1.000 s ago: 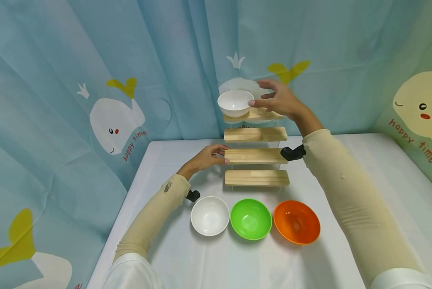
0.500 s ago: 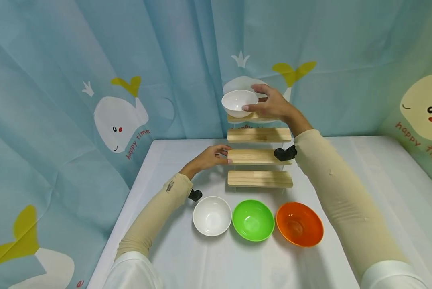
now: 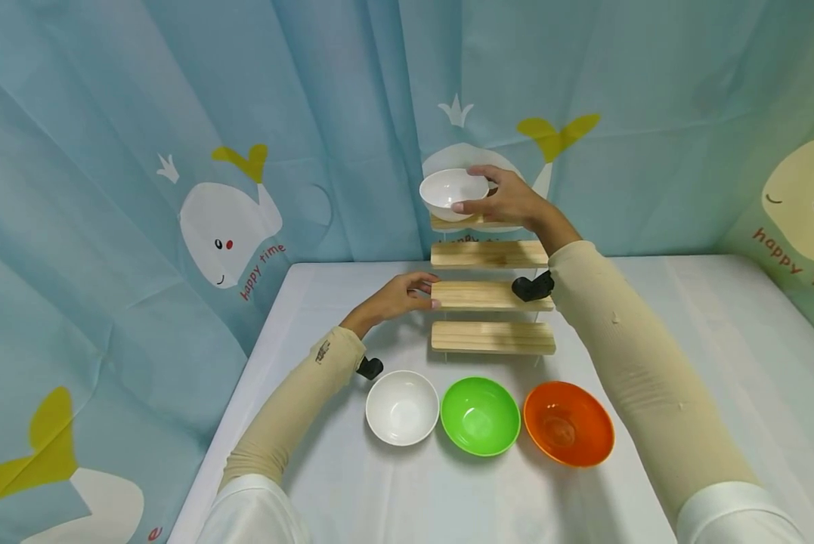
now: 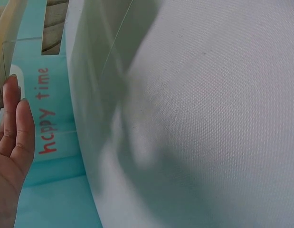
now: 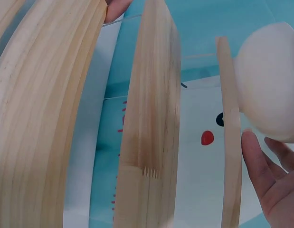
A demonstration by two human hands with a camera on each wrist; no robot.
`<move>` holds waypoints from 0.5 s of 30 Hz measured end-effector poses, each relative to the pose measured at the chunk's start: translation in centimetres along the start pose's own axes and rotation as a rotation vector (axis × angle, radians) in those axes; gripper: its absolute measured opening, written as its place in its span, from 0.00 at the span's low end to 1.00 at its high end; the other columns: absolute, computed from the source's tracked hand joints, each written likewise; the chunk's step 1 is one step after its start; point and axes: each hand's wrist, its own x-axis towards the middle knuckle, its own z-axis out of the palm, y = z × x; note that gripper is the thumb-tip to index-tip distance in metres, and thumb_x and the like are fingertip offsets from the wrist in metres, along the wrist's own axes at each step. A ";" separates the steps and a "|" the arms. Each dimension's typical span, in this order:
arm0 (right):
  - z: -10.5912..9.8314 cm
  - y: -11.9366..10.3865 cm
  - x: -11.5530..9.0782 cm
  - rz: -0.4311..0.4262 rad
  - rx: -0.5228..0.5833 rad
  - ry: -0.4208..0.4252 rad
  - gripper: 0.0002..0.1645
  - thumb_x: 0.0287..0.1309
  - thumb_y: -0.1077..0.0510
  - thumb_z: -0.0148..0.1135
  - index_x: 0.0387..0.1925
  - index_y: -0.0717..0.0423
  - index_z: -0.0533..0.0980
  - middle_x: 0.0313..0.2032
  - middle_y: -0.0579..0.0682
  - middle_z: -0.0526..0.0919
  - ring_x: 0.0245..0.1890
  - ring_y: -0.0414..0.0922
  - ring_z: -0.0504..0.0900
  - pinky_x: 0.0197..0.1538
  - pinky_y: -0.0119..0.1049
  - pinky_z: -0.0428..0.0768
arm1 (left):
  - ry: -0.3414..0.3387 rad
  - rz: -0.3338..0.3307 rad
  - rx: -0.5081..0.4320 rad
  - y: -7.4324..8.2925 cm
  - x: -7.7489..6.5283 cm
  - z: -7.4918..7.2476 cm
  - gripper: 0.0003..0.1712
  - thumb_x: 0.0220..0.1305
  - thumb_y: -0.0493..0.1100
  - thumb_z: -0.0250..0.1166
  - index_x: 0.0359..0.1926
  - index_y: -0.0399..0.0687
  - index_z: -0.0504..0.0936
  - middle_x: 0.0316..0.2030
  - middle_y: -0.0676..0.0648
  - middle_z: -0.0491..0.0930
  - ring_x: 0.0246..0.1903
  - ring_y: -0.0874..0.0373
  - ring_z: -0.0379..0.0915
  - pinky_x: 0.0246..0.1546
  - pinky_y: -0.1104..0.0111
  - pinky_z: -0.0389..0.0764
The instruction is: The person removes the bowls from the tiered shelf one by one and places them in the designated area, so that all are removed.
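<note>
A tiered display rack [image 3: 492, 295] with wooden planks stands at the back of the table. On the left end of its top plank sits a small white bowl [image 3: 447, 193]. My right hand [image 3: 515, 200] grips this bowl from the right, thumb on its near side and fingers at the far rim. In the right wrist view, the fingers [image 5: 255, 164] come up beside the bowl [image 5: 270, 85]. My left hand [image 3: 393, 296] holds the left end of a lower plank between thumb and fingers. In the left wrist view, two fingers of that hand [image 4: 16, 142] extend along the plank end; its thumb is hidden.
In front of the rack stand a white bowl [image 3: 403, 408], a green bowl [image 3: 480, 416] and an orange bowl [image 3: 568, 425] in a row. A white cloth covers the table [image 3: 407, 499]. Blue curtains [image 3: 352, 113] with whale prints hang behind.
My right hand has moved left and closed around the small white bowl on the top plank. The left hand stays at the rack. The view has shifted slightly.
</note>
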 end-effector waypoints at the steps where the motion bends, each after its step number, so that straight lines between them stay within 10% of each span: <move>1: 0.0 0.0 0.0 0.002 -0.005 0.000 0.56 0.55 0.42 0.73 0.79 0.46 0.54 0.67 0.62 0.67 0.59 0.53 0.73 0.60 0.51 0.80 | 0.001 0.001 0.001 0.0 0.0 0.0 0.31 0.65 0.48 0.70 0.68 0.51 0.73 0.59 0.43 0.74 0.58 0.49 0.75 0.56 0.60 0.78; 15: -0.2 0.0 0.0 0.033 -0.035 0.000 0.59 0.54 0.41 0.74 0.79 0.52 0.53 0.66 0.62 0.67 0.53 0.51 0.78 0.56 0.45 0.83 | -0.001 0.011 0.008 -0.1 0.3 0.0 0.31 0.65 0.47 0.70 0.68 0.51 0.73 0.60 0.43 0.74 0.58 0.51 0.73 0.56 0.60 0.78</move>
